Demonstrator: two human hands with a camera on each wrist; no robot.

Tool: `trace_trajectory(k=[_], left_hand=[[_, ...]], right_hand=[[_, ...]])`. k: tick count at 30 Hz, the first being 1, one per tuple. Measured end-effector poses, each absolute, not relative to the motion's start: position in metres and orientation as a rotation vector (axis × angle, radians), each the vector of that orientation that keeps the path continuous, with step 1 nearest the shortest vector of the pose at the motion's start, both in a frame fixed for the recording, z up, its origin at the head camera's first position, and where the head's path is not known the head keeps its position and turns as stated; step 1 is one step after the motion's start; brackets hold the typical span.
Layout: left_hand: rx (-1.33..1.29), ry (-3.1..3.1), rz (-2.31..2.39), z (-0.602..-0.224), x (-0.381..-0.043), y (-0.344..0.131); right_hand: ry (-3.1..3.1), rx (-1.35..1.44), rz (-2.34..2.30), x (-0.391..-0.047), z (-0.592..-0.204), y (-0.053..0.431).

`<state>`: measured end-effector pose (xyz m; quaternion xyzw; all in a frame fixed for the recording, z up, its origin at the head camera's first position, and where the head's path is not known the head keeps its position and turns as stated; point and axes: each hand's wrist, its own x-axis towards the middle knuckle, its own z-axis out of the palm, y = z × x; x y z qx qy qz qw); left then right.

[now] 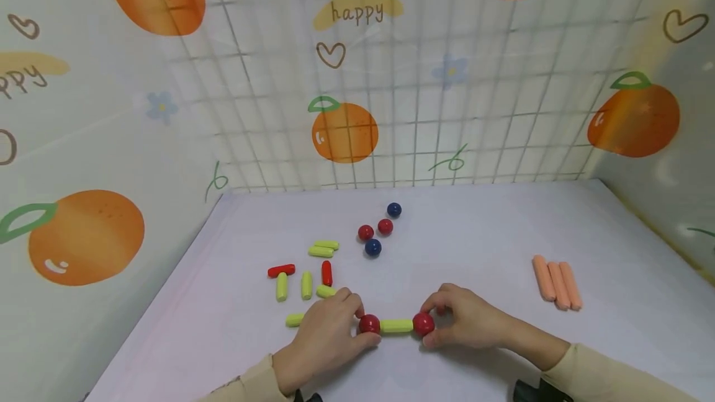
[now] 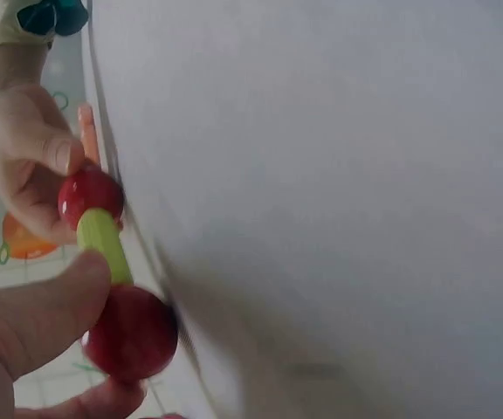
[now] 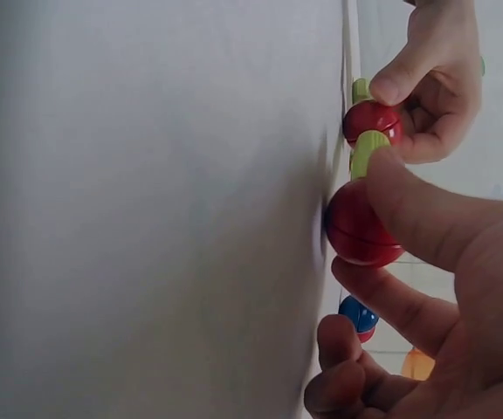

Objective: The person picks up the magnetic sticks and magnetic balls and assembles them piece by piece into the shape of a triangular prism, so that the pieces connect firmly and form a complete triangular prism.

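Note:
Near the front of the table, a yellow-green rod (image 1: 396, 326) joins two red balls, one at each end. My left hand (image 1: 329, 330) pinches the left red ball (image 1: 369, 324) between thumb and fingers. The right red ball (image 1: 423, 324) is pinched the same way by my right hand (image 1: 472, 318). In the left wrist view, the left thumb lies along the ball where the rod (image 2: 101, 240) enters it. The right wrist view shows the right thumb and a finger on opposite sides of the nearer red ball (image 3: 361, 225).
Left of the hands lie several yellow-green rods (image 1: 306, 285) and two red rods (image 1: 326, 273). Farther back sit two loose red balls (image 1: 385, 226) and two blue balls (image 1: 373, 248). Three peach rods (image 1: 558, 284) lie side by side at right. A printed curtain (image 1: 268, 110) hangs behind the table.

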<state>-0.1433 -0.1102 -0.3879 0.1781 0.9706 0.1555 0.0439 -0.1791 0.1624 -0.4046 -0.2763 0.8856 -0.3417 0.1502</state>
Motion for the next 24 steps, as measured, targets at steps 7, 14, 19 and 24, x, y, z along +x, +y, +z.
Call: trace_trajectory(k=[7,14,19,24], left_hand=[[0.46,2.92,0.536,-0.379,-0.145,-0.134],[0.259,3.102,0.523,-0.377,-0.148,-0.181],[0.189,3.125,0.496,-0.39,-0.144,-0.198],[0.155,3.124,0.522,-0.399,-0.142,-0.206]], right_hand=[[2.559,-0.793,-0.98,-0.179,-0.404,0.168],[2.615,-0.792,-0.998,-0.181,-0.399,0.174],[2.599,-0.78,-0.991,-0.179,-0.402,0.174],[2.557,-0.772,-1.023,-0.176,-0.405,0.171]])
